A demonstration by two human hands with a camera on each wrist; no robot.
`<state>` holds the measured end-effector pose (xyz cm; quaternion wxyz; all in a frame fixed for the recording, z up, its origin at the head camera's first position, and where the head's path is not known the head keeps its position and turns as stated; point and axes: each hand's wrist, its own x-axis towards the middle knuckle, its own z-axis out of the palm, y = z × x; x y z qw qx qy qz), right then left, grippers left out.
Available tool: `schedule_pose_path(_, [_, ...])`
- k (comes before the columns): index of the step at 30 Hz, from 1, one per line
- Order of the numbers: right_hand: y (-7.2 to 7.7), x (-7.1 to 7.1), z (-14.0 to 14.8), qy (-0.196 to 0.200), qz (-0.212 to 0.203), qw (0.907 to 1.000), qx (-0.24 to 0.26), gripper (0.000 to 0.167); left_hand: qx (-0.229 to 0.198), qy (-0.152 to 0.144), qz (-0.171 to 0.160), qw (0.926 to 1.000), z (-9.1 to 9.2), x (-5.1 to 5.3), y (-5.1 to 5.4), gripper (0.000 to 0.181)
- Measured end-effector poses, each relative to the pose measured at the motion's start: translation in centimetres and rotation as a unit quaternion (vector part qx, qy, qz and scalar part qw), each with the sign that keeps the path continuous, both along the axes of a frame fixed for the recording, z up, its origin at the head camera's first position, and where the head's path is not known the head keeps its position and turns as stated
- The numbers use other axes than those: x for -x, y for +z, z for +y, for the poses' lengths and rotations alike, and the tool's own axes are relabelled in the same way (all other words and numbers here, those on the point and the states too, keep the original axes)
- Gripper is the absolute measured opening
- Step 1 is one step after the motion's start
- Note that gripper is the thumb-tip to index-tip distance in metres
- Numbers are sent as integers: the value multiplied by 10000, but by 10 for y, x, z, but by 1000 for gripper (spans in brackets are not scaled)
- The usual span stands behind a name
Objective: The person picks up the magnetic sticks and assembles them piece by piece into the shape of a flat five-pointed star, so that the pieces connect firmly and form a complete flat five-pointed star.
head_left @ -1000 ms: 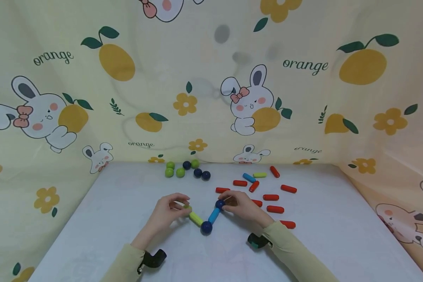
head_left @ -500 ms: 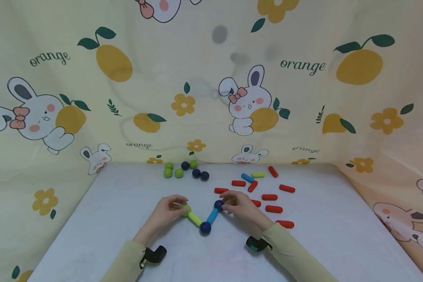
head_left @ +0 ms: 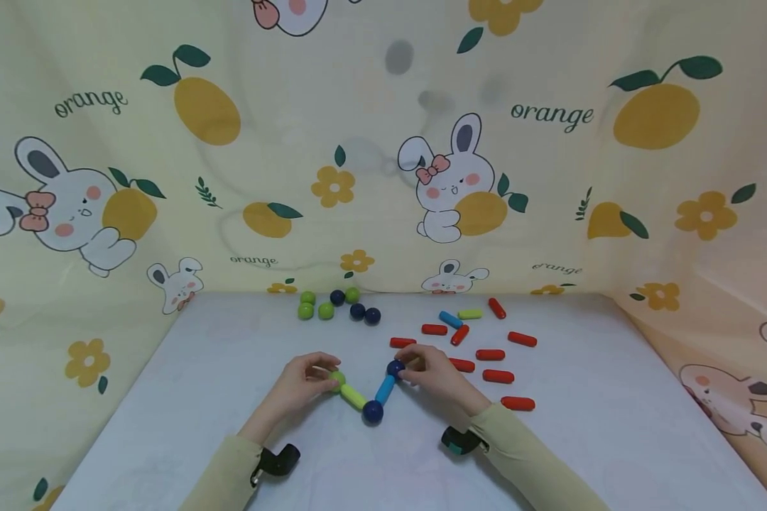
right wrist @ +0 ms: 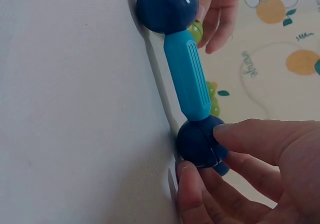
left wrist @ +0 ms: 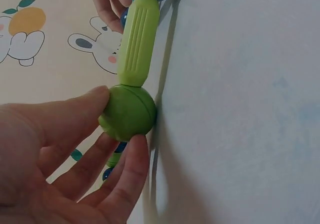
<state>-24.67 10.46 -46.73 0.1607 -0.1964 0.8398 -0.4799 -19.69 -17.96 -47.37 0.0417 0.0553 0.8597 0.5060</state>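
A V-shaped piece of balls and rods rests on the table, its dark blue corner ball (head_left: 373,412) nearest the person. From that ball a lime green rod (left wrist: 137,41) runs to a green ball (left wrist: 127,113), pinched between the thumb and fingers of my left hand (head_left: 299,388). The other arm is a bright blue rod (right wrist: 187,76) ending in a second dark blue ball (right wrist: 197,141). My right hand (head_left: 439,376) pinches this one with thumb and fingertips. Both rods touch the balls at their ends.
Loose green balls (head_left: 326,311) and dark blue balls (head_left: 373,316) lie at the back left of the white table (head_left: 249,326). Several red rods (head_left: 498,376) are scattered behind and right of my right hand, with one blue rod (head_left: 450,319) and one green rod (head_left: 470,314).
My left fingers have shifted slightly on the green ball, so more of it shows than a second ago. The right hand keeps its hold on the dark blue ball.
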Motion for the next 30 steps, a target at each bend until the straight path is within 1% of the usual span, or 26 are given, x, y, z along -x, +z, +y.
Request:
schedule_pose_path(4, [0, -1, 2, 33, 32, 10000, -62, 28, -7, 109, 40, 9999, 3, 2, 3, 30])
schedule_pose_path(7, [-1, -2, 4, 72, 60, 9999, -56, 27, -39, 261, 57, 9996, 5, 6, 4, 29])
schedule_pose_path(11, [-2, -4, 6, 138, 104, 9998, -67, 26, 12, 398, 195, 9990, 6, 14, 5, 30])
schedule_pose_path(14, [-2, -6, 6, 184, 86, 9998, -54, 25, -2, 447, 291, 9986, 8, 17, 8, 31])
schedule_pose_path(18, [-2, -10, 5, 219, 39, 9997, -33, 23, -48, 499, 380, 9980, 16, 15, 13, 30])
schedule_pose_path(21, [-2, -14, 4, 263, 90, 9996, -71, 23, -45, 554, 472, 9973, 25, 8, 17, 30])
schedule_pose_path(23, [-1, -16, 4, 275, 130, 9995, -127, 23, -26, 498, 551, 9972, 32, 3, 18, 31])
schedule_pose_path(25, [-1, -18, 4, 296, 165, 9993, -143, 22, -64, 347, 568, 9978, 40, -2, 20, 32])
schedule_pose_path(27, [0, -20, 4, 315, 178, 9992, -142, 22, -127, 53, 524, 9985, 47, -6, 20, 35])
schedule_pose_path(30, [0, -22, 5, 371, 211, 9990, -151, 22, -265, -481, 373, 9978, 55, -10, 18, 38])
